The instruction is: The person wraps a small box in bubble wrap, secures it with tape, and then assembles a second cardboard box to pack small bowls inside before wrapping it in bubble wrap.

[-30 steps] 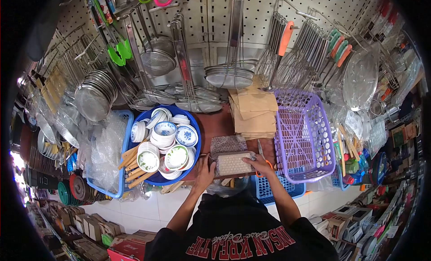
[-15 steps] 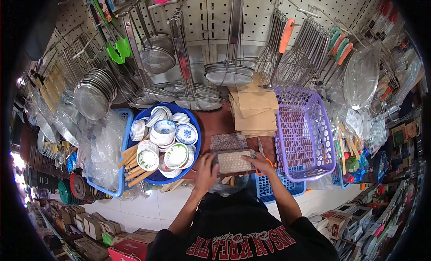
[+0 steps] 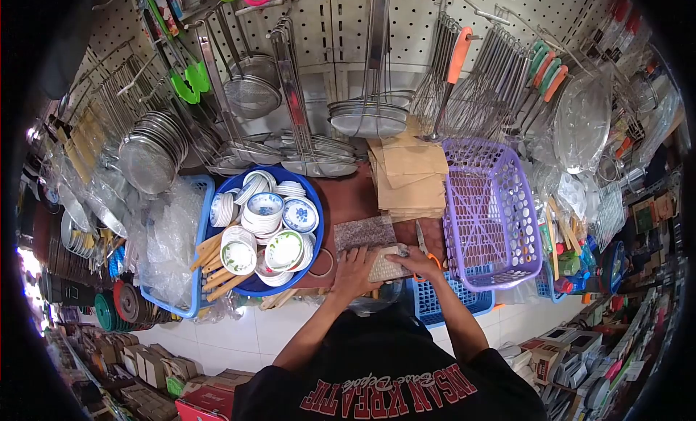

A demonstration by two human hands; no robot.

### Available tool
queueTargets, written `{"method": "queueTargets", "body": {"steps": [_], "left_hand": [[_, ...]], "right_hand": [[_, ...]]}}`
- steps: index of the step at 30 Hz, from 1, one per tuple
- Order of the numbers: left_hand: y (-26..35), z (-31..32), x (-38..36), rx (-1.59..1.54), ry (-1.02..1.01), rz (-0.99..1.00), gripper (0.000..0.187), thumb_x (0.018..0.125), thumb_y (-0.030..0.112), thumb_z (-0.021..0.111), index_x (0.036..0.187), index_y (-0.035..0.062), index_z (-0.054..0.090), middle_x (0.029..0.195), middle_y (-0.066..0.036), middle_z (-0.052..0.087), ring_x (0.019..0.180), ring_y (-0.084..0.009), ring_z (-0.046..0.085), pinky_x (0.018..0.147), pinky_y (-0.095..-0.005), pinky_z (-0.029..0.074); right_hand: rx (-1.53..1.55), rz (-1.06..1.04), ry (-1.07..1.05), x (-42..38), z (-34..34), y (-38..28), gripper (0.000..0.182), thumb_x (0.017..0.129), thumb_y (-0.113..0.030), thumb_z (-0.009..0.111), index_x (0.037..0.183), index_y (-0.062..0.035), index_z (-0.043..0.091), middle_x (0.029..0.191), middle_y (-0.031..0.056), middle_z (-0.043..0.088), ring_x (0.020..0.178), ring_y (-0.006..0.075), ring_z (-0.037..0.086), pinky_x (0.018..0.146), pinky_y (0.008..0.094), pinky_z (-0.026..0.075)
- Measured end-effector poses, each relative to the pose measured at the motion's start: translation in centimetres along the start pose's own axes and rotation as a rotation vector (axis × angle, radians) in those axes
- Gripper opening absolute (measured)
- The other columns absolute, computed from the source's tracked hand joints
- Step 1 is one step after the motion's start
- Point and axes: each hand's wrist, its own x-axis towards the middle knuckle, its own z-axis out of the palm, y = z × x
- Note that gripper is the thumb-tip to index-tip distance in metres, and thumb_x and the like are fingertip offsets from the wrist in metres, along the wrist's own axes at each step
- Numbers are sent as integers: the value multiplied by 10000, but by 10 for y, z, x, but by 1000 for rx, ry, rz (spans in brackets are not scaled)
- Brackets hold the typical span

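I stand in what looks like a kitchenware shop: behind the purple basket (image 3: 473,212), matching whisks (image 3: 500,77) hang in rows; left of it hang many strainers (image 3: 368,121), and farther left bowls (image 3: 265,203) stand stacked.

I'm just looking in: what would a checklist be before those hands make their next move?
1. Right hand on the wrapped package: ok, it is at the right end.
2. Left hand gripping the package: cannot tell; it lies over the left end, but its grip is hidden.
3. Underside of the package: cannot tell, out of sight.
4. Free space around the package: not ok; the speckled slab is right behind it and the scissors lie close to the right hand.
5. Stacked bowls within the blue tub: ok, all appear inside its rim.
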Motion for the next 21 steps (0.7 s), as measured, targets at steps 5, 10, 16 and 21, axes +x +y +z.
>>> {"method": "queueTargets", "body": {"steps": [5, 10, 16, 21], "left_hand": [[-6, 6, 0, 4, 27, 9, 973, 664, 535, 815, 1454, 110, 437, 1331, -164, 501, 1208, -341, 474, 1016, -568, 385], [-9, 7, 2, -27, 31, 17, 971, 664, 542, 810, 1447, 99, 443, 1318, -169, 504, 1194, -349, 476, 1006, -560, 385], [-11, 2, 10, -35, -48, -7, 1000, 635, 526, 830, 1442, 89, 432, 1286, -187, 545, 1209, -374, 505, 1030, -558, 380], [-9, -7, 21, -47, -199, -36, 1075, 583, 457, 879, 1470, 89, 396, 1349, -223, 538, 1264, -391, 518, 1089, -592, 356]], "right_hand": [[-13, 29, -18, -7, 0, -21, 606, 867, -455, 754, 1230, 18, 651, 1101, 118, 714, 986, 187, 658, 882, 331, 506], [-72, 22, -75, 8, -8, -8, 563, 887, -409, 752, 1242, 12, 637, 1061, 78, 708, 941, 150, 645, 844, 302, 510], [-388, -160, 99, 1, -9, -35, 636, 852, -449, 769, 1316, -45, 608, 1324, 174, 596, 1205, 293, 566, 1017, 379, 452], [-621, -572, 248, 16, -5, -40, 543, 859, -392, 742, 1293, -84, 633, 1340, 192, 585, 1253, 394, 532, 1078, 411, 426]]}}
